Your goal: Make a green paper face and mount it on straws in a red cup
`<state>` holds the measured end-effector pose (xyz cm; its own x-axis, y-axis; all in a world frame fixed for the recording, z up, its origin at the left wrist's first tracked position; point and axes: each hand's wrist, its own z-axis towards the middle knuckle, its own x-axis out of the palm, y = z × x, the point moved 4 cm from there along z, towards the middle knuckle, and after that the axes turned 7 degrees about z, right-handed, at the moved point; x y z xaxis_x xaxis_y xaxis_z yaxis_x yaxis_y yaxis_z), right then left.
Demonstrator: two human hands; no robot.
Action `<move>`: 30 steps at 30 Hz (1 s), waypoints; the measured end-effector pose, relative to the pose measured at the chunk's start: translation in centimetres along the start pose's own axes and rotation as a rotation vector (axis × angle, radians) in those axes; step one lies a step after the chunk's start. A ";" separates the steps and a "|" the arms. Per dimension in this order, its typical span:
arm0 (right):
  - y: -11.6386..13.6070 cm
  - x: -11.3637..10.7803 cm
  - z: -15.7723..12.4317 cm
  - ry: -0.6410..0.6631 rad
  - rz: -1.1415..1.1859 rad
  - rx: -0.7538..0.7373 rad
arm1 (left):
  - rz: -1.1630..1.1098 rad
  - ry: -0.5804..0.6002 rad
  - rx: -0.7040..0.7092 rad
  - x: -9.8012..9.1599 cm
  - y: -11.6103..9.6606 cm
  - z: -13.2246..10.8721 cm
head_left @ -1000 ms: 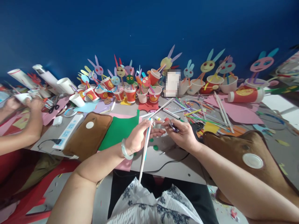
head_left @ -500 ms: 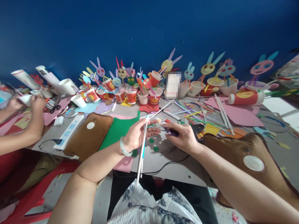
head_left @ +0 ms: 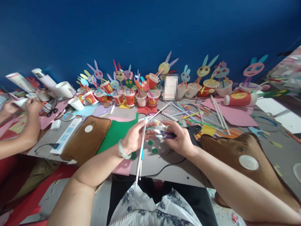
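Note:
My left hand is closed on long thin white sticks with a bit of blue on them. They cross in front of the palm and run down toward my lap. Facing it, my right hand grips scissors with purple on the handle, their metal blades pointing at the fingers of my left hand. Exactly what lies between the blades is too small to tell. Small green paper pieces lie on the table below, and green paper is beside my left wrist.
Paper cups with rabbit figures line the wall. Brown cushions lie on both sides, near a power strip. Loose coloured sticks and pink paper cover the right. At left, another person's hands hold a cup.
The whole view has shifted slightly, so things appear a little further left. My right hand has turned a little with the scissors; my left hand keeps its hold on the sticks.

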<state>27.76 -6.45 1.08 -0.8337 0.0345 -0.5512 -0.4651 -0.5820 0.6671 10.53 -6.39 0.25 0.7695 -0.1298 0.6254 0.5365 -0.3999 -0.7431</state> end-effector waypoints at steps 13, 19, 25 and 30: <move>-0.2 -0.3 1.1 0.005 0.179 0.159 | 0.084 0.026 0.111 -0.3 -0.1 0.2; -1.3 -1.6 1.7 -0.194 0.046 0.196 | 0.168 -0.040 0.111 -0.1 0.2 0.0; -2.4 -2.0 2.1 -0.263 0.156 0.317 | 0.207 0.076 0.100 0.7 0.3 -0.5; -1.3 -1.1 1.6 -0.167 0.318 0.282 | 0.242 0.097 0.139 1.0 0.2 -1.1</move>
<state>28.77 -4.47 1.62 -0.9740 0.0343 -0.2240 -0.2220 -0.3419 0.9131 11.08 -7.60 0.97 0.8476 -0.2948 0.4412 0.3892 -0.2197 -0.8946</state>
